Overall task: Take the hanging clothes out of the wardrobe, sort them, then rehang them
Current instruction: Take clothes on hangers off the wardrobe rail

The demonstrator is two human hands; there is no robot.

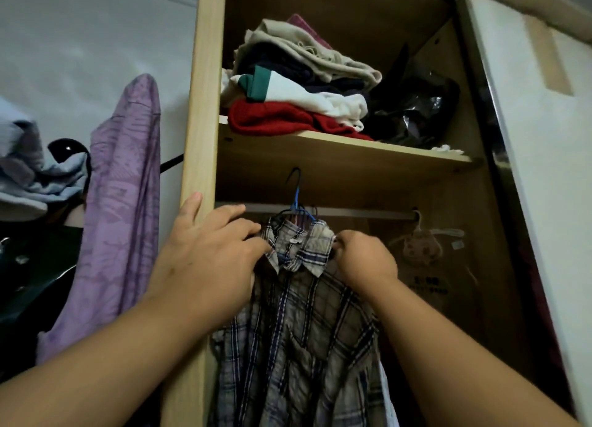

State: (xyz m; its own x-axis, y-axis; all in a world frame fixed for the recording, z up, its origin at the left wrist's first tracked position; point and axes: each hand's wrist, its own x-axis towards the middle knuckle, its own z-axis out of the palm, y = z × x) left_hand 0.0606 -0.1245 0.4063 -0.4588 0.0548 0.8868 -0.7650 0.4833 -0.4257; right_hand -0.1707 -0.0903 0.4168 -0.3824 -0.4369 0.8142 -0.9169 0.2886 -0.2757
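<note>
Head camera showed two hands up at the rail (352, 213) inside the wardrobe (201, 106). The right hand (365, 260) had its fingers curled tight on the collar of a plaid shirt (304, 330). The left hand (208, 250) lay on the other side of the collar, thumb against the wardrobe's side. I cannot tell if it was pinching the cloth or only touching it.

The shirt hung down from between the two hands. Just above the grip, a blue hanger hook (298, 199) and a black hanger hook (294, 173) poked up higher than the rail. So I think the shirt was being lifted, but I cannot tell if it was going off or back on. Either way, the job looked far from done.

Counting: one plaid shirt in the grip. One small spotted garment (423, 244) on a pale hanger, well to the right of the grip. One purple garment (125, 202) hanging outside, left of the grip. One shelf (320, 141) above the grip, with one pile of folded clothes (298, 84).
</note>
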